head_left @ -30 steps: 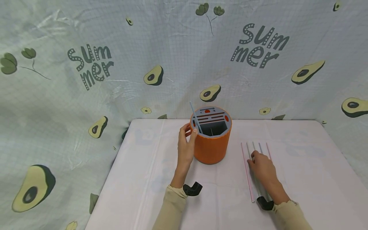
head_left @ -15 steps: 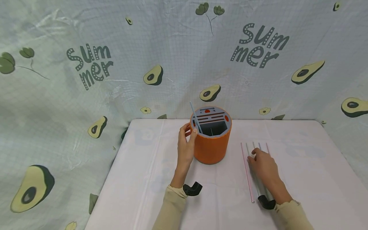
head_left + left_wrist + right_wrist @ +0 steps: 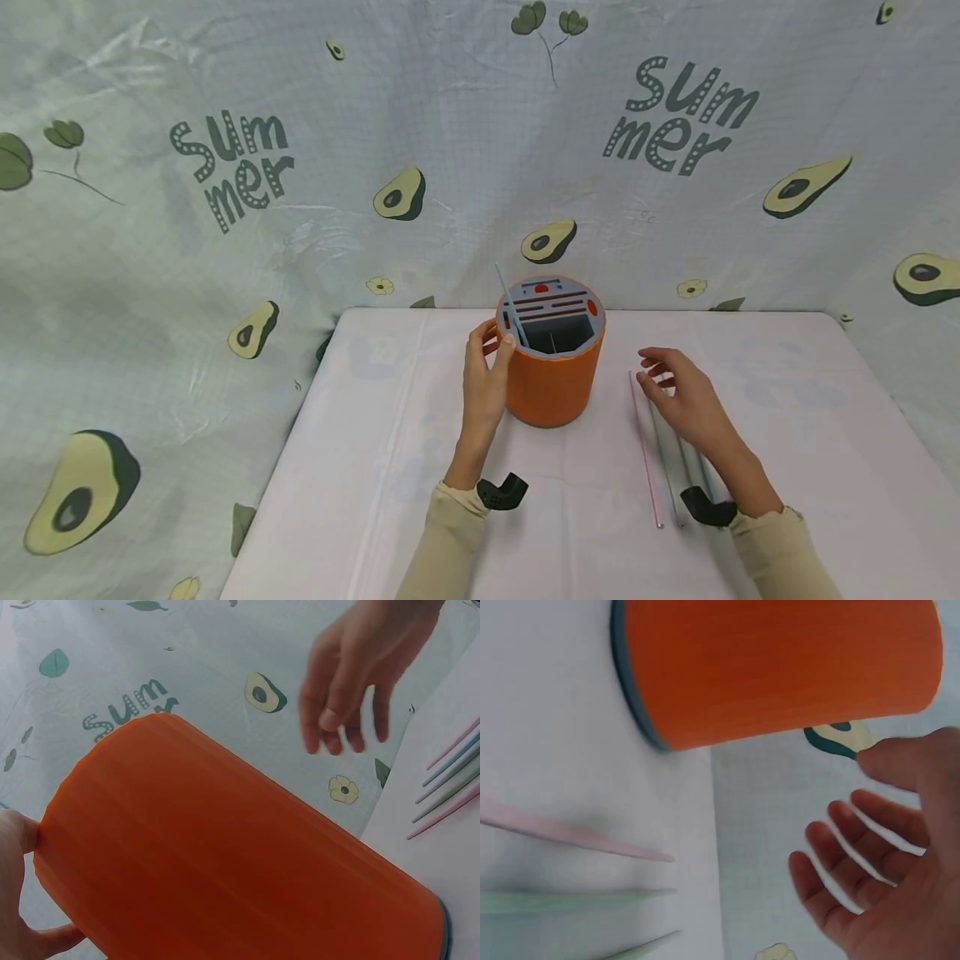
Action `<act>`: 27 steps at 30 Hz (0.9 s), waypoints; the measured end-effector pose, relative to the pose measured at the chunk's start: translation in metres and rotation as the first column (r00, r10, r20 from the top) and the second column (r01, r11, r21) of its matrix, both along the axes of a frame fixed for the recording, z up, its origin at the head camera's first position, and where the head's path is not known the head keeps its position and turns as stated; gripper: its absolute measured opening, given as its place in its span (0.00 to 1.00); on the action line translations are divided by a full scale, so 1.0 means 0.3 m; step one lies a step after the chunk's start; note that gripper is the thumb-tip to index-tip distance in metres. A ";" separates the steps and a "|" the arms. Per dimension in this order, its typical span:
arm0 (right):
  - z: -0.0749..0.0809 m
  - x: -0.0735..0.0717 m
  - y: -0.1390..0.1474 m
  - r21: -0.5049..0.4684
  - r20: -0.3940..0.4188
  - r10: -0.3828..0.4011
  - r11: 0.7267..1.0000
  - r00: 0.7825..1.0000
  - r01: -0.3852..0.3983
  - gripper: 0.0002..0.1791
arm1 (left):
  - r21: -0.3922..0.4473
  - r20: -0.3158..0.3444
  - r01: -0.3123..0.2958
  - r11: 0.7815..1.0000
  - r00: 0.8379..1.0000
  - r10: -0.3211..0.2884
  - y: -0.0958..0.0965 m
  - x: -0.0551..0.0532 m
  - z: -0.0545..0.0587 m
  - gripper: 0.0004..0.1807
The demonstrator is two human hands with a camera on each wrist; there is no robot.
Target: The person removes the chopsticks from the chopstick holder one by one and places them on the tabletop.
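A round orange utensil holder (image 3: 551, 392) stands on the white-covered table, with slots and one larger compartment in its grey top. My left hand (image 3: 483, 383) grips its left side, thumb at the rim. One light blue chopstick (image 3: 504, 287) leans out of the holder's left part. To the right, several pastel chopsticks lie side by side, with a pink chopstick (image 3: 647, 458) leftmost and a green chopstick (image 3: 570, 902) beside it. Above their far ends hovers my right hand (image 3: 686, 400), its fingers loosely bent and apart, nothing between them. The right wrist view shows its palm side facing the holder.
The table (image 3: 405, 533) ends at a back edge just behind the holder. A hanging cloth (image 3: 465, 125) with avocado prints covers the wall behind and at the left. Each sleeve carries a black wrist camera, such as the left camera (image 3: 504, 492).
My right hand has risen off the chopsticks and moved toward the back, its fingers spreading. The left hand and the holder have stayed in place.
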State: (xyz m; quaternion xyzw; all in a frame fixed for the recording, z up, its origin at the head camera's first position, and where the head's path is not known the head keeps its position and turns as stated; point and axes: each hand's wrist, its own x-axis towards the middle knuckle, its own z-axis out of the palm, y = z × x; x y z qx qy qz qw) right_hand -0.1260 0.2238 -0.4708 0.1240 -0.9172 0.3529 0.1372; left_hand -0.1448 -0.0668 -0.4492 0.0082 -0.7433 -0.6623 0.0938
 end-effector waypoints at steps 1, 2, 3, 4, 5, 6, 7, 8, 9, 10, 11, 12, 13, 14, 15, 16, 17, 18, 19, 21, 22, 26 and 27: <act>0.005 -0.003 -0.001 -0.016 -0.021 0.014 1.000 1.000 -0.015 0.21 | -0.001 0.002 0.000 1.000 1.000 0.000 0.000 0.000 0.000 0.32; 0.012 -0.005 -0.003 -0.037 -0.034 0.024 0.999 0.999 -0.025 0.22 | -0.001 0.002 0.000 1.000 1.000 0.000 0.001 -0.001 0.000 0.32; 0.019 -0.007 -0.006 -0.062 -0.043 0.034 0.997 0.998 -0.037 0.22 | -0.002 0.005 0.000 1.000 1.000 0.000 0.001 -0.002 -0.001 0.32; 0.027 -0.010 -0.008 -0.092 -0.048 0.044 0.995 0.998 -0.049 0.22 | -0.002 0.004 0.000 1.000 1.000 0.000 0.001 -0.002 -0.001 0.31; 0.036 -0.012 -0.012 -0.120 -0.047 0.052 0.991 0.998 -0.057 0.22 | -0.002 0.003 0.001 1.000 1.000 -0.001 0.001 -0.003 -0.002 0.32; 0.045 -0.013 -0.016 -0.149 -0.042 0.055 0.987 0.998 -0.061 0.21 | -0.001 -0.002 0.002 1.000 1.000 -0.002 0.001 -0.004 -0.002 0.32; 0.054 -0.015 -0.020 -0.178 -0.036 0.062 0.982 0.997 -0.067 0.21 | 0.000 -0.007 0.004 1.000 1.000 -0.004 0.001 -0.005 -0.002 0.31; 0.063 -0.016 -0.025 -0.208 -0.032 0.071 0.975 0.997 -0.076 0.21 | 0.001 -0.011 0.005 1.000 1.000 -0.005 0.001 -0.005 -0.001 0.32; 0.072 -0.017 -0.031 -0.231 -0.032 0.079 0.969 0.996 -0.084 0.20 | 0.002 -0.012 0.006 1.000 1.000 -0.006 0.000 -0.005 -0.002 0.31; 0.081 -0.019 -0.036 -0.246 -0.036 0.084 0.965 0.996 -0.091 0.20 | 0.002 -0.014 0.007 1.000 1.000 -0.007 0.000 -0.004 -0.001 0.31; 0.090 -0.020 -0.043 -0.259 -0.042 0.088 0.961 0.995 -0.096 0.20 | 0.002 -0.015 0.007 1.000 1.000 -0.007 0.000 -0.004 -0.001 0.32; 0.099 -0.022 -0.049 -0.273 -0.051 0.092 0.957 0.994 -0.103 0.20 | 0.002 -0.014 0.007 1.000 1.000 -0.007 0.000 -0.004 -0.001 0.31; 0.107 -0.024 -0.056 -0.285 -0.066 0.097 0.952 0.993 -0.112 0.20 | 0.002 -0.012 0.007 1.000 1.000 -0.007 0.000 -0.003 0.000 0.31; 0.119 -0.025 -0.063 -0.297 -0.081 0.103 0.947 0.991 -0.122 0.20 | 0.001 -0.009 0.007 1.000 1.000 -0.007 0.000 -0.002 0.000 0.31; 0.129 -0.027 -0.071 -0.308 -0.095 0.106 0.942 0.990 -0.131 0.19 | 0.001 -0.007 0.007 1.000 1.000 -0.007 0.001 -0.002 0.000 0.31; 0.139 -0.029 -0.077 -0.318 -0.109 0.111 0.938 0.988 -0.140 0.19 | 0.001 -0.006 0.006 1.000 1.000 -0.006 0.001 -0.001 0.000 0.31; 0.150 -0.031 -0.084 -0.323 -0.124 0.114 0.935 0.986 -0.149 0.19 | 0.002 -0.005 0.006 1.000 1.000 -0.006 0.001 -0.001 0.000 0.31; 0.161 -0.033 -0.091 -0.326 -0.140 0.118 0.932 0.983 -0.158 0.18 | 0.002 -0.005 0.005 1.000 1.000 -0.005 0.002 -0.001 -0.001 0.31; 0.170 -0.035 -0.097 -0.334 -0.154 0.124 0.927 0.980 -0.170 0.18 | 0.003 -0.004 0.005 1.000 1.000 -0.005 0.002 -0.002 -0.001 0.31; 0.188 -0.042 -0.111 -0.337 -0.181 0.133 0.922 0.975 -0.188 0.18 | 0.002 -0.003 0.005 1.000 1.000 -0.005 0.002 -0.002 -0.003 0.31; 0.196 -0.046 -0.118 -0.334 -0.193 0.137 0.922 0.971 -0.197 0.18 | 0.001 -0.002 0.004 1.000 1.000 -0.004 0.003 -0.003 -0.004 0.31; 0.220 -0.065 -0.154 -0.315 -0.235 0.168 0.918 0.957 -0.239 0.18 | -0.002 -0.007 -0.001 1.000 1.000 0.001 0.004 -0.004 -0.002 0.31; 0.225 -0.070 -0.164 -0.309 -0.241 0.179 0.918 0.954 -0.250 0.18 | -0.002 -0.008 -0.002 1.000 1.000 0.002 0.004 -0.004 -0.001 0.31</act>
